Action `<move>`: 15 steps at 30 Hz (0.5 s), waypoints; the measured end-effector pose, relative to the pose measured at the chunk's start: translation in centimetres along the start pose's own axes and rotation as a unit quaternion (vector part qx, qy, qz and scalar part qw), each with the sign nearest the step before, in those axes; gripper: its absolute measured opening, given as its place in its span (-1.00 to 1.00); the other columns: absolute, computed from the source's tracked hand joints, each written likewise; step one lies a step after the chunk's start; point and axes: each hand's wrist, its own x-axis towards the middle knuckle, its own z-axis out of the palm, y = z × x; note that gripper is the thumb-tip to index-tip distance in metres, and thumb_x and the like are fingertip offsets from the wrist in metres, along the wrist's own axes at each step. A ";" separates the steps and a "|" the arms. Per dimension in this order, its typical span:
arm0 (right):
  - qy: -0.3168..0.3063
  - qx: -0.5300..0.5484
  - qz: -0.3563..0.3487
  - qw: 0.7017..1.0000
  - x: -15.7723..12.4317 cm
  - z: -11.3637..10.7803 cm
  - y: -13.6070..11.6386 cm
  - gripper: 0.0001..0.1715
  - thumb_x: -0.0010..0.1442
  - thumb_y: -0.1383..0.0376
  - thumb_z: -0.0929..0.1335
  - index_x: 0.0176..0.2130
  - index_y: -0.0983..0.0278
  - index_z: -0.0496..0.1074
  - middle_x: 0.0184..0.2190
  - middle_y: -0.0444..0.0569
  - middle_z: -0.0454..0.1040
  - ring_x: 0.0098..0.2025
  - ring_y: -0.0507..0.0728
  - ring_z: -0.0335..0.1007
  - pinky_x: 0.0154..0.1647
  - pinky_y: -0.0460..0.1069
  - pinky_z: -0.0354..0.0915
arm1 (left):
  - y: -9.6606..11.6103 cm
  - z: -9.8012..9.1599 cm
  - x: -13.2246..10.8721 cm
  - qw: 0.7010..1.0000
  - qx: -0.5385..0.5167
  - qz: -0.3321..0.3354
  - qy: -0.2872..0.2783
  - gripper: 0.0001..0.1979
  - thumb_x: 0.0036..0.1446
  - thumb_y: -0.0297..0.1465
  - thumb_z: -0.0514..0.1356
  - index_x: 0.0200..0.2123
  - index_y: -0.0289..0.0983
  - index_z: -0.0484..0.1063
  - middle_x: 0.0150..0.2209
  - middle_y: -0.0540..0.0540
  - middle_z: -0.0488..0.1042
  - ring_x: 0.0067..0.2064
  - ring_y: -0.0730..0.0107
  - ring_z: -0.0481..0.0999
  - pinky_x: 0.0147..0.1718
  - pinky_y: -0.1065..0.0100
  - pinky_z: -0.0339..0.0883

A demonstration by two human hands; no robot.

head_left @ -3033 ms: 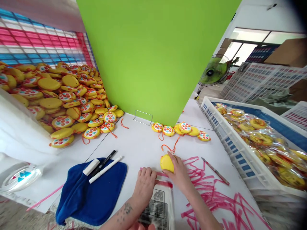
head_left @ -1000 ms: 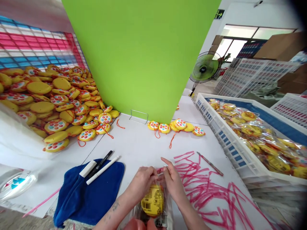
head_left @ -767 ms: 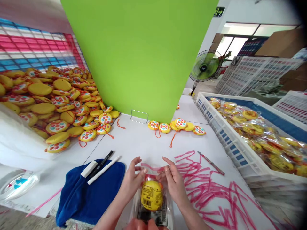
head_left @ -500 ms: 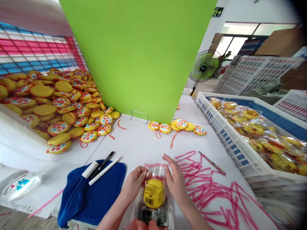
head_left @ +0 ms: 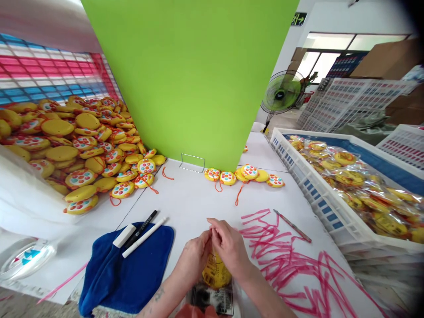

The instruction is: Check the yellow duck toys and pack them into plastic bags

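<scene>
A yellow toy (head_left: pixel 216 274) lies in a clear plastic bag in front of me, its back with black print and a barcode facing up. My left hand (head_left: pixel 196 254) pinches the far end of the bag. Pressed against it, my right hand (head_left: pixel 231 249) closes on the same end, its thumb and fingertips meeting those of the left. The fingers hide the bag's mouth. Under the toy lie flat clear bags with a black printed panel (head_left: pixel 212 300).
Loose yellow toys (head_left: pixel 82 145) are heaped at left; several line the green board (head_left: pixel 195 79). A blue cloth (head_left: pixel 142 274) carries a black marker (head_left: pixel 141 229) and a white pen (head_left: pixel 144 237). Pink strips (head_left: pixel 281 260) and a craft knife (head_left: pixel 293 226) lie right, beside a crate (head_left: pixel 308 194) of bagged toys.
My hands have come together over the far end of the bag, the right moving left to meet the left. Half a second ago they were apart, with the right hand's fingers spread.
</scene>
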 end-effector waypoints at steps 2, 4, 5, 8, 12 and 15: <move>0.058 0.152 0.150 0.975 0.4 -0.4 1.2 -0.74 0.12 0.41 0.31 -0.15 0.20 0.38 -0.38 -0.11 0.50 -0.54 0.05 0.43 -0.53 -0.04 0.40 | -0.5 0.0 0.1 0.999 -0.032 0.002 -0.015 -0.73 0.26 -0.38 -0.02 -0.08 -0.20 0.42 -0.28 -0.11 0.59 -0.27 0.28 0.55 -0.31 0.39 0.27; 0.137 0.254 0.264 0.921 0.9 -1.6 3.5 -0.76 0.04 0.33 0.37 -0.23 0.20 0.30 -0.40 -0.17 0.47 -0.62 0.02 0.42 -0.63 -0.07 0.39 | -1.3 -0.1 0.3 0.996 -0.087 -0.013 -0.027 -0.73 0.27 -0.34 -0.02 -0.08 -0.19 0.43 -0.28 -0.08 0.59 -0.27 0.32 0.54 -0.30 0.41 0.29; 0.173 0.263 0.287 0.905 1.2 -2.5 5.1 -0.73 0.02 0.30 0.37 -0.24 0.20 0.26 -0.40 -0.19 0.46 -0.62 0.03 0.44 -0.62 -0.06 0.42 | -1.7 -0.2 0.4 0.992 -0.117 -0.025 -0.030 -0.73 0.27 -0.30 -0.01 -0.10 -0.19 0.43 -0.30 -0.08 0.59 -0.29 0.33 0.54 -0.32 0.41 0.30; 0.276 0.254 0.321 0.869 2.1 -5.8 10.1 -0.62 -0.06 0.25 0.39 -0.25 0.18 0.17 -0.43 -0.26 0.39 -0.54 0.03 0.50 -0.48 -0.03 0.50 | -3.0 -0.7 0.6 0.975 -0.208 -0.069 -0.039 -0.68 0.23 -0.17 0.04 -0.13 -0.24 0.42 -0.33 -0.09 0.58 -0.36 0.36 0.50 -0.37 0.40 0.32; 0.310 0.242 0.361 0.845 2.8 -8.6 14.7 -0.55 -0.20 0.26 0.44 -0.29 0.20 0.22 -0.42 -0.23 0.36 -0.48 0.05 0.51 -0.40 0.01 0.52 | -4.0 -0.9 0.7 0.951 -0.289 -0.104 -0.028 -0.58 0.14 -0.05 0.12 -0.13 -0.28 0.39 -0.30 -0.14 0.59 -0.35 0.32 0.52 -0.39 0.38 0.34; 0.293 0.237 0.384 0.843 2.8 -9.0 15.7 -0.41 -0.34 0.31 0.49 -0.24 0.21 0.30 -0.30 -0.13 0.37 -0.42 0.10 0.49 -0.44 0.05 0.52 | -4.4 -0.7 0.7 0.940 -0.314 -0.127 -0.026 -0.51 0.09 0.00 0.16 -0.11 -0.28 0.37 -0.27 -0.16 0.60 -0.31 0.29 0.54 -0.37 0.37 0.34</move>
